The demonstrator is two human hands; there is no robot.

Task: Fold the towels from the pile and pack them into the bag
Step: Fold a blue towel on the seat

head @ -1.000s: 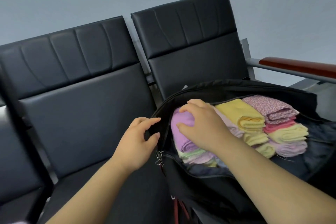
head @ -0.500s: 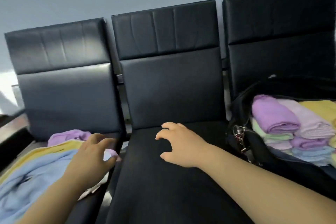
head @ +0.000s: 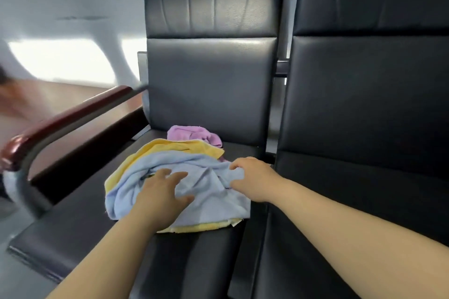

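On the seat point(head: 194, 250), the blue towel point(head: 209, 192) tops the yellow towel point(head: 177, 148), with the purple towel point(head: 192, 133) behind. Left hand point(head: 162, 192) lies flat, fingers spread, steadying the blue towel. Right hand point(head: 252, 177) pinches its edge, apparently to lift it. Bag not in view.

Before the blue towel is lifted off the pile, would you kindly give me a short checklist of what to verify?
1. Blue towel lies uppermost, over the yellow towel: ok.
2. Right hand has a hold on it: ok, its fingers pinch a bunch of cloth at the towel's right edge.
3. Left hand has a hold too: not ok, it rests on the cloth with fingers spread.
4. Blue towel free of the yellow one: cannot tell, the crumpled folds hide where they meet.
5. Purple towel out of the way: ok, it lies behind, near the seat back.
6. Bag open and ready: cannot tell, it is out of view.
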